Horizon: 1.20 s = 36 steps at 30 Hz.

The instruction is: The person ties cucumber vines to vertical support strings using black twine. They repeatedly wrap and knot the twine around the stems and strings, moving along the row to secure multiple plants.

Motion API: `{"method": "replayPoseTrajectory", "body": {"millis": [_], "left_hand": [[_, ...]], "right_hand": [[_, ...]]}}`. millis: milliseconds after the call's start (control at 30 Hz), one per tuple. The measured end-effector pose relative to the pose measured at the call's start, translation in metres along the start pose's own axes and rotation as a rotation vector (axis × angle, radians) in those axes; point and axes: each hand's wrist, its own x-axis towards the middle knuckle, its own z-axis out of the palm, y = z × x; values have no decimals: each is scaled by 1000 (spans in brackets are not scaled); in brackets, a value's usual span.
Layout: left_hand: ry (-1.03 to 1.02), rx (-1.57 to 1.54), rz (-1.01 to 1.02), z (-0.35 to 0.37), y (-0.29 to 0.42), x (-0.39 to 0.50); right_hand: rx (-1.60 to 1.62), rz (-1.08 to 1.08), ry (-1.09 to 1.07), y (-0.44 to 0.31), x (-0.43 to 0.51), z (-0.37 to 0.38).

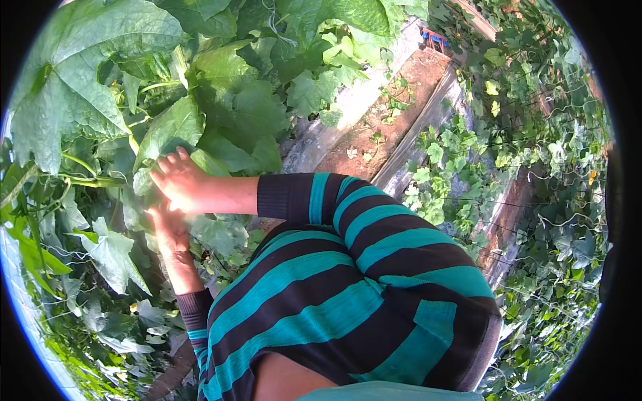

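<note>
My right hand [178, 180] reaches across to the left, its fingers at the lower edge of a broad green leaf [173, 125] on a climbing gourd-like vine. Just below it is my left hand [171, 230], partly covered by the right. The two hands meet or overlap among the foliage, and whatever lies between their fingers is hidden. A thick green stem [98, 182] runs in from the left and ends near the right hand. Below that stem hangs a pale lobed leaf [113, 258].
Large leaves [65, 80] crowd the upper left. Thin netting strings [276, 25] hang among the vines. A bare soil path [386, 120] runs between grey sheeting strips [421, 125] to a red-and-blue object [435, 41]. Another trellised vine row [546, 165] stands at right.
</note>
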Motion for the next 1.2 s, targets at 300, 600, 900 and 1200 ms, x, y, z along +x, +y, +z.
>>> {"method": "replayPoseTrajectory", "body": {"millis": [300,600,900,1200], "left_hand": [[205,328,28,-11,-22,6],[350,313,28,-109,-6,-35],[362,290,56,-149,13,-58],[359,214,63,-122,-4,-55]], "right_hand": [[294,-109,-116,6,-70,40],[148,-94,44,46,-11,-7],[-393,85,-199,57,13,8],[297,553,-198,32,94,120]]}}
